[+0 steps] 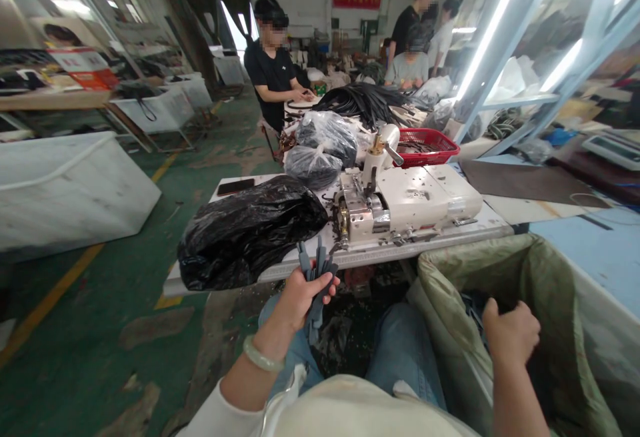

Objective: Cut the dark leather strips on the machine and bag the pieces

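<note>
1. Cream cloth top (360, 410) is seen nearest the camera, on the near side of a cream-white metal machine (420, 197).
2. Slim dark-grey flat strips (321, 257) are gripped as a bunch by the left hand (300, 294), near the machine's front left; the thumb is pressed across them, upper ends are left protruding above the grip, and lower ends are hung beneath it.
3. To the machine's near right, the right hand (513, 330) is held with bent fingers at a green fabric-lined bin (547, 274); whether anything is grasped cannot be told.
4. Dark pieces (473, 310) are partly seen inside the bin.
5. Left of the machine, a crumpled black plastic bag (250, 230) is laid.
6. Behind the machine, a red plastic basket (430, 156) is placed.
</note>
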The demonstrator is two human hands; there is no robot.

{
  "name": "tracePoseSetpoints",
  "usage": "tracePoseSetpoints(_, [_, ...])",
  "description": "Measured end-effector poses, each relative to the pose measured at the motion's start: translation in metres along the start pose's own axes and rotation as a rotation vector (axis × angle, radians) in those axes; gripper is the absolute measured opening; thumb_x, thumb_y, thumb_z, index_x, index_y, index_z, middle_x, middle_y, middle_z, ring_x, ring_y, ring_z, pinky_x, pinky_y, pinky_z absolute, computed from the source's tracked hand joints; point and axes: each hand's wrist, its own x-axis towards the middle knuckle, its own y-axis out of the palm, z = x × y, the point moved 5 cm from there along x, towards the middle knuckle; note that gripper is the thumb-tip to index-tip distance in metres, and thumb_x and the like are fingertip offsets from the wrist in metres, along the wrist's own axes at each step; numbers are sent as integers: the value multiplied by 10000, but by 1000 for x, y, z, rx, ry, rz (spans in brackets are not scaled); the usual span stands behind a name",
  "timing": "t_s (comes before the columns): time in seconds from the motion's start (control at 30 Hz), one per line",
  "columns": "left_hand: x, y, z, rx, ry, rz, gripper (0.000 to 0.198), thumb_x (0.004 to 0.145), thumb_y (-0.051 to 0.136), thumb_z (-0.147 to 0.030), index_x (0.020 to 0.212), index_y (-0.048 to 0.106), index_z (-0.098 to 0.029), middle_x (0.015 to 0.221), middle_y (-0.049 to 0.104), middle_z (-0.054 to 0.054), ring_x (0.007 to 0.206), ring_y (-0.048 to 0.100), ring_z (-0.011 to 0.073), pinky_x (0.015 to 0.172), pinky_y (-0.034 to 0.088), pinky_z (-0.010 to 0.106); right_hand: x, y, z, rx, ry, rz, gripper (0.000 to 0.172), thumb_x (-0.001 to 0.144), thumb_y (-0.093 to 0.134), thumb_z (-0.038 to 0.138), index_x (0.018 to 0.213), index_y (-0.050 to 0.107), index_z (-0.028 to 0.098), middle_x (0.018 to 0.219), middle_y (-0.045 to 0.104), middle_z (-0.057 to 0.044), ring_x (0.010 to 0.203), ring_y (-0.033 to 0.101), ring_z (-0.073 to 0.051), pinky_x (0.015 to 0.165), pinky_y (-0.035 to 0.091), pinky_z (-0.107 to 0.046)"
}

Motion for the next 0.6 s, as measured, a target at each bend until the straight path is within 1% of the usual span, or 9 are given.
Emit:
tracePoseSetpoints(0.03, [1, 5, 2, 27, -1, 15, 373, 635, 809, -276, 880, 567, -131, 706, 692, 76, 542, 592, 120, 419, 415, 182, -12, 1, 17, 163, -40, 123, 570, 777, 586, 441, 1142, 613, 4, 1047, 637, -309, 999, 600, -424, 758, 473, -485])
tracePoseSetpoints(0.07, [1, 10, 3, 52, -4, 31, 376, 635, 805, -280, 885, 568, -129, 706, 694, 77, 539, 600, 126, 417, 418, 186, -29, 6, 42, 366, -71, 308, 502, 787, 585, 457, 1082, 651, 56, 991, 669, -247, 929, 632, -363, 732, 493, -437])
tracePoseSetpoints(0.13, [0, 21, 5, 108, -9, 49, 379, 624, 805, -282, 880, 571, -129, 695, 695, 72, 522, 610, 134, 408, 424, 193, -77, 16, 107, 808, -111, 789, 496, 787, 592, 556, 1032, 673, 132, 903, 689, -147, 768, 647, -244, 625, 503, -331])
tracePoseSetpoints(0.2, [-3, 30, 4, 182, -2, 58, 374, 617, 806, -287, 870, 578, -133, 676, 695, 64, 508, 619, 146, 400, 433, 203, -128, 18, 167, 1031, -158, 1135, 479, 797, 602, 574, 1037, 669, 166, 794, 671, -74, 595, 589, -147, 504, 448, -246])
tracePoseSetpoints(0.23, [-5, 32, 3, 218, 4, 60, 369, 614, 808, -290, 862, 584, -134, 668, 693, 61, 505, 624, 152, 400, 440, 208, -149, 18, 190, 1065, -198, 1226, 438, 791, 625, 562, 959, 679, 161, 688, 639, -37, 497, 523, -106, 436, 387, -211])
tracePoseSetpoints(0.3, [-9, 32, 0, 264, 16, 43, 353, 619, 807, -304, 846, 595, -135, 661, 689, 56, 507, 630, 156, 408, 455, 213, -178, 20, 219, 1072, -269, 1291, 374, 779, 669, 515, 755, 654, 143, 529, 550, 13, 391, 400, -58, 365, 270, -178])
tracePoseSetpoints(0.37, [-13, 24, -2, 260, 5, 4, 335, 646, 792, -337, 832, 598, -137, 654, 681, 52, 507, 626, 152, 409, 459, 212, -189, 21, 230, 1114, -269, 1256, 376, 770, 696, 477, 636, 592, 142, 474, 506, 30, 360, 344, -39, 347, 212, -174])
tracePoseSetpoints(0.47, [-17, 5, -2, 156, -40, -45, 326, 669, 783, -366, 797, 587, -139, 616, 638, 25, 460, 565, 111, 379, 412, 185, -179, 24, 228, 1282, -139, 1135, 348, 768, 710, 447, 651, 565, 153, 501, 517, 33, 358, 328, -33, 340, 179, -174])
tracePoseSetpoints(0.6, [-20, -9, 1, -62, -162, 75, 331, 647, 819, -303, 681, 543, -123, 573, 526, -27, 399, 363, 5, 351, 254, 112, -160, 19, 221, 1425, -69, 943, 302, 776, 715, 410, 684, 555, 171, 529, 516, 39, 374, 332, -37, 351, 191, -176])
